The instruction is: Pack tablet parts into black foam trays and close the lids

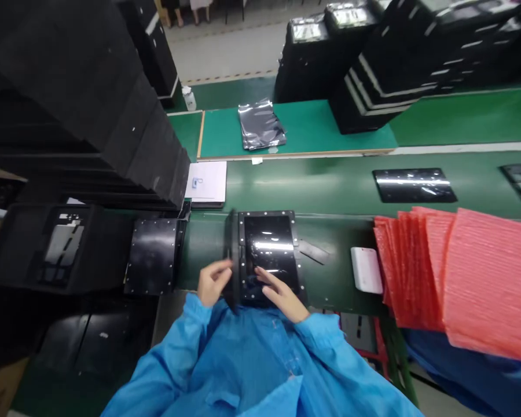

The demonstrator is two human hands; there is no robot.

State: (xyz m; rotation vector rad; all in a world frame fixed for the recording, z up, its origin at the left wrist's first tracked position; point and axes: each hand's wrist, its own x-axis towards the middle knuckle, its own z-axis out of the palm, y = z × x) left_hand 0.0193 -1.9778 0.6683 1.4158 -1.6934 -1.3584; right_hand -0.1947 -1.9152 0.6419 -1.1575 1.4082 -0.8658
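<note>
In front of me lies a black fixture (242,231) with rivet-like silver dots round its frame. A glossy black panel (269,231) sits inside it. On the fixture's left side a dark flat lid (233,249) stands on edge, blurred by motion. My left hand (212,284) has its thumb and fingers closed at this lid's near end. My right hand (284,295) is open, fingers stretched over the lower part of the glossy panel; whether they touch it I cannot tell. A thin grey strip (314,252) lies just right of the fixture.
Red bubble-wrap bags (486,278) and a white box-like device (367,270) are at right. Another glossy panel (414,185) lies further back. A studded black plate (151,255) and tall black tray stacks (113,116) stand left. Silvery bags (260,124) lie on the rear shelf.
</note>
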